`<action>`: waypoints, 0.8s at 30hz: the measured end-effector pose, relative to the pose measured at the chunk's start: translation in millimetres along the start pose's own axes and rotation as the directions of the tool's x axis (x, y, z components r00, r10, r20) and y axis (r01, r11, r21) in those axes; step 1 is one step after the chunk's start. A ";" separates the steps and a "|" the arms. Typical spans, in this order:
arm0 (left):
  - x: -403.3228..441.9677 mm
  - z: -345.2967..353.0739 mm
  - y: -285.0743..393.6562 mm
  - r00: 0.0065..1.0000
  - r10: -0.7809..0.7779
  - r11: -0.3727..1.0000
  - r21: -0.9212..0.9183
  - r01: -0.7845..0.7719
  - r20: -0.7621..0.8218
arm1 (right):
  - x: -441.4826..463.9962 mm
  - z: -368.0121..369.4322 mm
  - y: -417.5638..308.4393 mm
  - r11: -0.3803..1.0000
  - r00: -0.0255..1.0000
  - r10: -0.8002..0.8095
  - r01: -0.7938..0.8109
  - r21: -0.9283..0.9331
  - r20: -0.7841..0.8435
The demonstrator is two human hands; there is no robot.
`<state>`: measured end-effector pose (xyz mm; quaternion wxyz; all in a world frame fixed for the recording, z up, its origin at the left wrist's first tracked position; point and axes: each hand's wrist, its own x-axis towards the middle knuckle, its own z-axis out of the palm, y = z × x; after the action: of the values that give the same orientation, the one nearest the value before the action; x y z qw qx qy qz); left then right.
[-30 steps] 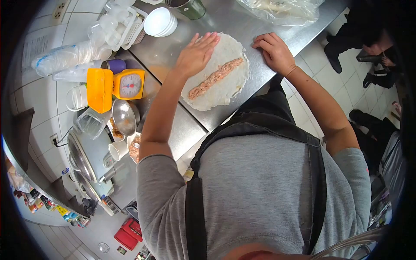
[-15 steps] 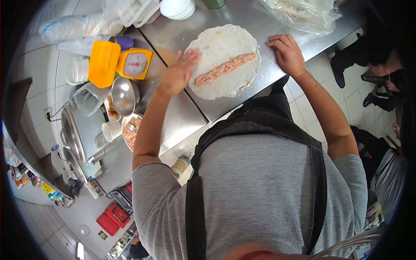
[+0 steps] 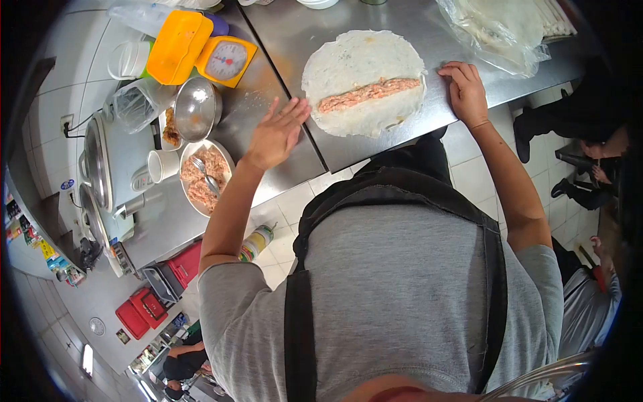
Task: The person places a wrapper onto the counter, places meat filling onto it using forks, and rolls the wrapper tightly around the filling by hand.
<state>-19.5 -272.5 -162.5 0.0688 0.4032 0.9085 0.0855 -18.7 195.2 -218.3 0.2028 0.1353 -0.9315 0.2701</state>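
A thin round dough sheet (image 3: pixel 362 60) lies flat on the steel table (image 3: pixel 402 18), a strip of minced meat (image 3: pixel 368 94) running across its near half from eight o'clock to three. Just beyond its edge, toward eight to nine o'clock, the left hand (image 3: pixel 276 132) is palm down, fingers spread. At three o'clock, near the rim of the sheet, the right hand (image 3: pixel 466 95) has its fingers curled under; with the undersides hidden, I cannot tell whether they pinch anything. Farther out, a plastic bag (image 3: pixel 492 33) sits at two o'clock, an orange scale (image 3: pixel 226 60) between nine and ten, a metal bowl (image 3: pixel 199 107) near nine, and at eight a white bowl (image 3: pixel 230 159) of minced meat holding a fork (image 3: pixel 209 179).
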 end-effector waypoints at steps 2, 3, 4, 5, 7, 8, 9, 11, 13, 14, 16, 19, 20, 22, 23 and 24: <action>-2.6 1.9 3.0 0.997 -0.036 0.999 0.016 0.037 -0.069 | 1.1 0.0 -0.5 1.000 1.000 0.001 -0.001 -0.002 0.004; -4.1 1.0 -2.5 0.990 -0.066 0.995 0.069 0.075 -0.122 | 0.2 -0.5 -1.1 1.000 1.000 0.005 -0.005 -0.006 0.006; -2.4 2.0 -6.0 0.980 -0.092 0.986 0.120 0.114 -0.178 | 0.0 -0.8 -0.8 1.000 1.000 0.010 -0.010 -0.001 0.005; 1.7 4.5 -8.0 0.960 -0.132 0.983 0.089 0.158 -0.246 | 0.5 -0.1 0.0 1.000 1.000 0.017 -0.017 0.003 0.000; 19.2 -6.5 -6.8 0.905 -0.206 0.973 0.017 0.229 -0.373 | 0.2 6.8 0.0 0.998 0.997 0.063 -0.063 0.016 -0.043; 32.7 -11.3 -3.1 0.897 -0.190 0.979 -0.006 0.204 -0.398 | -0.1 14.2 -0.9 0.995 0.992 0.100 -0.098 0.027 -0.077; 51.3 -18.2 7.0 0.889 -0.177 0.983 -0.030 0.182 -0.423 | 0.6 18.7 -3.6 0.991 0.985 0.135 -0.132 0.039 -0.108; 88.8 -32.1 23.3 0.892 -0.074 0.997 -0.056 0.055 -0.446 | 3.7 23.6 -15.4 0.988 0.980 0.154 -0.152 0.024 -0.126; 128.2 -39.7 32.0 0.915 0.076 0.993 -0.053 -0.105 -0.396 | 3.3 25.8 -26.3 0.965 0.964 0.261 -0.261 0.020 -0.040; 147.8 -38.2 35.3 0.929 0.132 0.986 -0.052 -0.159 -0.345 | 3.3 23.8 -32.8 0.957 0.956 0.291 -0.291 0.013 -0.023; 186.9 -27.8 41.4 0.939 0.221 0.967 -0.064 -0.246 -0.265 | -0.5 20.0 -39.8 0.950 0.950 0.311 -0.311 0.021 0.005; 239.7 -4.1 45.0 0.910 0.358 0.929 -0.020 -0.370 -0.211 | -2.6 14.5 -47.1 0.935 0.934 0.352 -0.353 0.011 0.063; 251.3 6.2 45.5 0.894 0.401 0.913 0.004 -0.409 -0.199 | -2.8 14.4 -49.2 0.932 0.930 0.362 -0.362 -0.006 0.068; 269.0 12.1 50.8 0.903 0.418 0.907 -0.012 -0.421 -0.100 | -1.7 18.1 -51.5 0.924 0.922 0.382 -0.381 -0.029 0.071; 275.0 14.3 52.1 0.903 0.428 0.903 -0.018 -0.429 -0.049 | -0.2 20.6 -51.9 0.919 0.917 0.393 -0.391 -0.037 0.069; 278.8 8.2 55.9 0.908 0.420 0.907 -0.032 -0.419 0.005 | 1.2 22.3 -52.4 0.914 0.912 0.406 -0.403 -0.046 0.066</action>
<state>-163.2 -27.2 -174.3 0.0603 0.5883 0.7989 0.1098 -7.6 139.8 -211.6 0.1100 -0.0536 -0.9503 0.2864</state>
